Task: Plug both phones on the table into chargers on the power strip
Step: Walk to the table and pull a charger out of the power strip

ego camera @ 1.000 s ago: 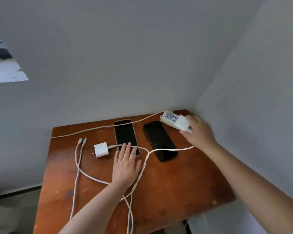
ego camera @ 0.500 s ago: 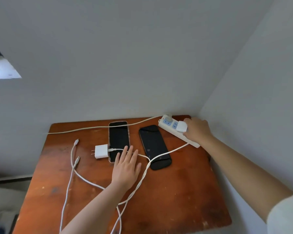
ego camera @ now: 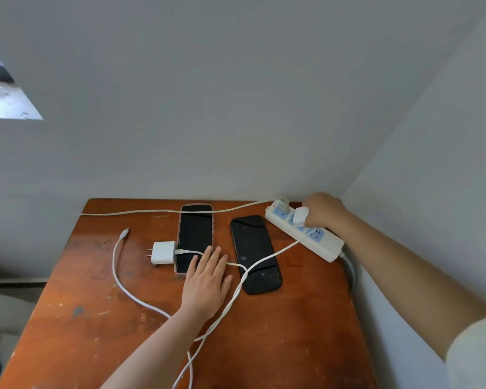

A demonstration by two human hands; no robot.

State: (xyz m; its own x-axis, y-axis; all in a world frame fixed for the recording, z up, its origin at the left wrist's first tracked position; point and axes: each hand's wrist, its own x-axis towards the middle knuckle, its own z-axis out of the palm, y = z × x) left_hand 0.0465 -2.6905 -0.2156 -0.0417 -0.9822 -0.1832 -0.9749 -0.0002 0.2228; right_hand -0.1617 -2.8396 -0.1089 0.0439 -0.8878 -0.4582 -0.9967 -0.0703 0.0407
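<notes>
**Phones uncharged, first charger at the strip**

Two flat, glossy black phones, the clear-cased phone (ego camera: 195, 237) and the bare dark phone (ego camera: 255, 254), lie side by side on the scuffed reddish-brown wooden worktop (ego camera: 292, 332), neither plugged in. The right hand (ego camera: 324, 210) is clamped on a small white plastic charger block (ego camera: 300, 216) at the long white power strip (ego camera: 303, 234); whether it is seated I cannot tell. The left hand (ego camera: 206, 279) rests flat, fingers apart. A second white cube charger (ego camera: 163, 252) lies loose, its smooth white cable (ego camera: 118, 265) trailing.

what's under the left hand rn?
The left hand lies flat over the near corner of the clear-cased phone and a white cable running beneath it. The cable's path under the palm is hidden.
</notes>
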